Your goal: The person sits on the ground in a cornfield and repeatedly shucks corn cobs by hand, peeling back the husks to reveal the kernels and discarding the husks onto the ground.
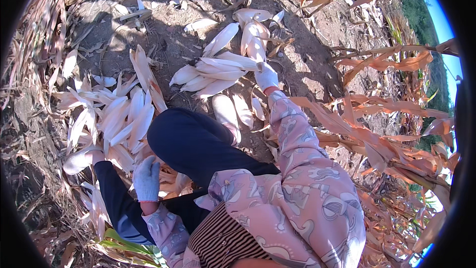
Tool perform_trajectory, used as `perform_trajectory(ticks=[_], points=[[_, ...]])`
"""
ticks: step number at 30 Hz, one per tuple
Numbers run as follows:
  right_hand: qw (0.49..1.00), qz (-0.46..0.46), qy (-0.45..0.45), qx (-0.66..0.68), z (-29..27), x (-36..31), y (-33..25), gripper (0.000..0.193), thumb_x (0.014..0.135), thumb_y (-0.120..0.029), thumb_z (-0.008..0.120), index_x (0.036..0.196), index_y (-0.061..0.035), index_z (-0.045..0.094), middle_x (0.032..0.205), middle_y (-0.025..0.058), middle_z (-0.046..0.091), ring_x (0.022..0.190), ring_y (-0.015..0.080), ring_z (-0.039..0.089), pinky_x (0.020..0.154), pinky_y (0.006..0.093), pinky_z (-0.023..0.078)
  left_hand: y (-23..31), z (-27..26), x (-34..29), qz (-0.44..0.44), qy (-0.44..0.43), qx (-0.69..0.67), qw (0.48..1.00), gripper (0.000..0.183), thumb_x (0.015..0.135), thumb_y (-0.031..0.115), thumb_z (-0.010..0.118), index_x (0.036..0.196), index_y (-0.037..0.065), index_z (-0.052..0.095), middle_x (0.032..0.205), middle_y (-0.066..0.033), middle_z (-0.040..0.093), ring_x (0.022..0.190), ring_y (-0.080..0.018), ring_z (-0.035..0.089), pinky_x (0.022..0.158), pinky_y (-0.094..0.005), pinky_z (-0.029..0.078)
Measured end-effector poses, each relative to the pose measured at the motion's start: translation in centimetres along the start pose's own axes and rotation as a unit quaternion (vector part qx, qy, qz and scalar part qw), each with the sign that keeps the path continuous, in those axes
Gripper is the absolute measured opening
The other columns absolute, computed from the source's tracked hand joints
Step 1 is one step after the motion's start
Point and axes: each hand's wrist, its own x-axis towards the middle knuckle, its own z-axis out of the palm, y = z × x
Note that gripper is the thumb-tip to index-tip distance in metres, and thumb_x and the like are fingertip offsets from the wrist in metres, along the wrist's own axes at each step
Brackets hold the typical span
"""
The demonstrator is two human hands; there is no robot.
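Observation:
My right hand (267,76), in a white knit glove, reaches out in front and is closed on the near end of a dried corn husk (255,39). Whether an ear is inside that husk is hidden. Just left of this hand lies a bunch of pale husk-wrapped corn ears (210,74) on the soil. My left hand (146,181), gloved too, hangs low by my bent knee, beside a heap of pale husks (124,119). Its fingers point forward, loosely extended, with a small gap at the thumb and nothing visible in them.
Dry brown corn stalks and leaves (377,114) lean in from the right. Loose husks (201,25) lie scattered on the shaded soil ahead. My dark-trousered knees are bent, with one pale shoe (226,116) among husks. Dry litter (44,34) covers the far left.

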Motion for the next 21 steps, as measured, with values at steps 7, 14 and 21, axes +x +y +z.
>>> perform_trajectory(ticks=[7, 14, 21], points=[[0.978, -0.199, -0.048, -0.043, 1.3, -1.0, -5.5, 0.070, 0.069, -0.026, 0.073, 0.132, -0.0147, 0.046, 0.122, 0.0119, 0.057, 0.116, 0.0345, 0.052, 0.098, 0.0455, 0.041, 0.1, 0.3, -0.1, 0.004, -0.017, -0.003, 1.000, 0.023, 0.084, 0.018, 0.063, 0.102, 0.005, 0.066, 0.093, -0.0177, 0.067, 0.088, -0.0348, 0.064, 0.079, -0.0412, 0.050], [0.964, -0.187, -0.065, -0.179, 6.5, -0.3, -7.1, 0.056, 0.075, -0.033, 0.068, 0.125, -0.0159, 0.051, 0.114, 0.0108, 0.058, 0.112, 0.0298, 0.054, 0.097, 0.0468, 0.037, -0.3, 0.5, -0.4, -0.002, -0.023, -0.011, 1.000, 0.023, 0.083, 0.020, 0.064, 0.101, 0.006, 0.066, 0.089, -0.0150, 0.067, 0.083, -0.0332, 0.065, 0.076, -0.0413, 0.051], [0.968, -0.095, -0.196, -0.125, 2.8, -2.1, -10.2, 0.052, 0.068, -0.030, 0.070, 0.116, -0.0119, 0.064, 0.109, 0.0208, 0.065, 0.104, 0.0368, 0.061, 0.091, 0.0445, 0.047, -0.7, -0.1, -1.8, -0.007, -0.004, -0.016, 1.000, 0.024, 0.083, 0.023, 0.063, 0.100, 0.007, 0.067, 0.088, -0.0143, 0.067, 0.083, -0.0332, 0.065, 0.076, -0.0419, 0.051]])
